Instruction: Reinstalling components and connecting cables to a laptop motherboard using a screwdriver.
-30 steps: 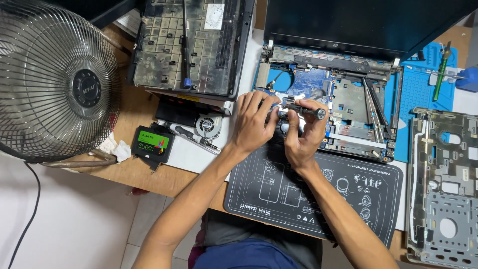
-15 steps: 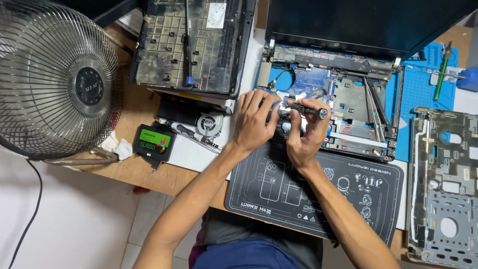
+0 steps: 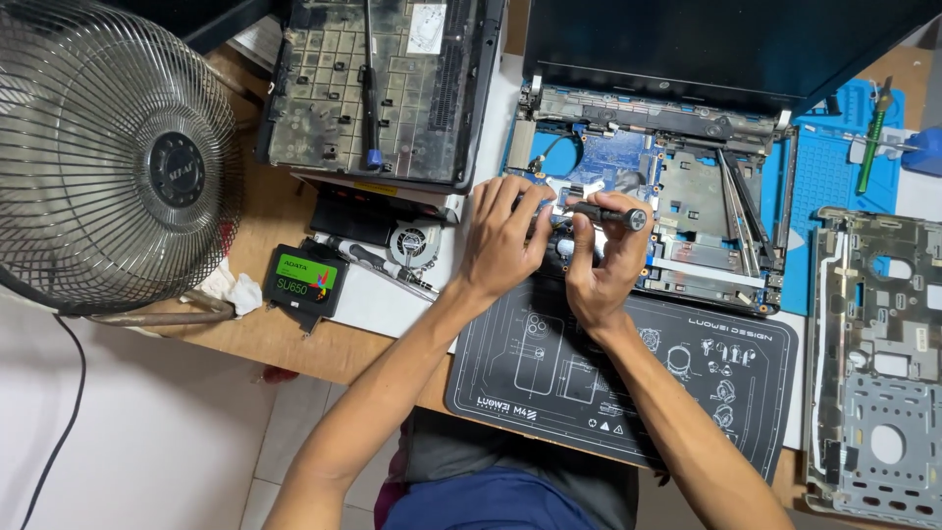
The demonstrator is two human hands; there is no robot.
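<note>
Your right hand (image 3: 601,263) is gripping a black screwdriver (image 3: 606,213), fingers curled around its shaft, holding it over the opened laptop (image 3: 687,196) at its front left corner. Your left hand (image 3: 505,238) is resting beside it, fingers bent down onto the laptop's edge, grasping nothing I can see. A black mat (image 3: 628,373) is lying under both wrists.

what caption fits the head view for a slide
Right hand holds a screwdriver over an opened laptop; left hand steadies beside it.
</note>
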